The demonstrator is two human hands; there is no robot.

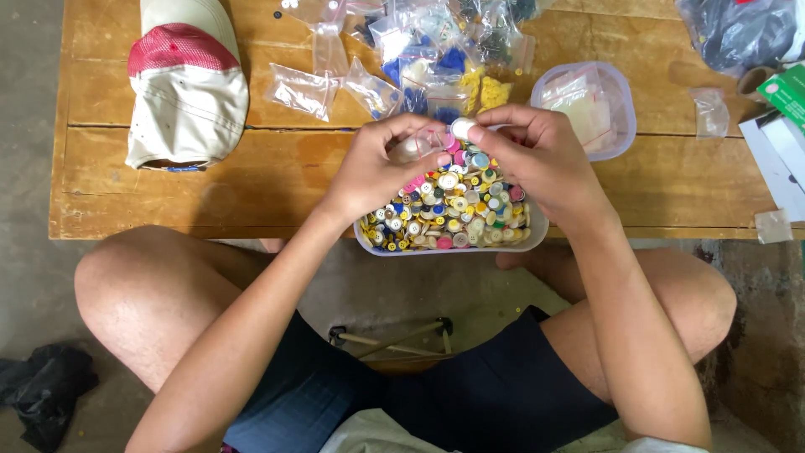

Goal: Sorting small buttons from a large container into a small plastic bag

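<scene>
Head view looked down on a wooden table (251,180) with the person's knees below its near edge. At far left lay a cream cap (186,84) with a red mesh panel, crown up. Right of it lay several small clear bags (303,91), some flat, some filled with blue and yellow pieces.

At centre, a clear plastic tub (449,243) sat at the table's near edge, heaped with buttons (457,210) in white, yellow, blue and pink. The left hand (377,168) was above the tub, fingers curled and pinched on a small clear bag (419,144). The right hand (537,155) was just beside it, thumb and forefinger closed on a pale round button (461,128) at the mouth of that bag; its other fingers were loosely bent.

Behind the right hand stood a second clear tub (616,105) holding pale bags. Further right lay one more small bag (711,111), a dark plastic bag (742,33), and white and green cartons (784,126) at the table edge.
</scene>
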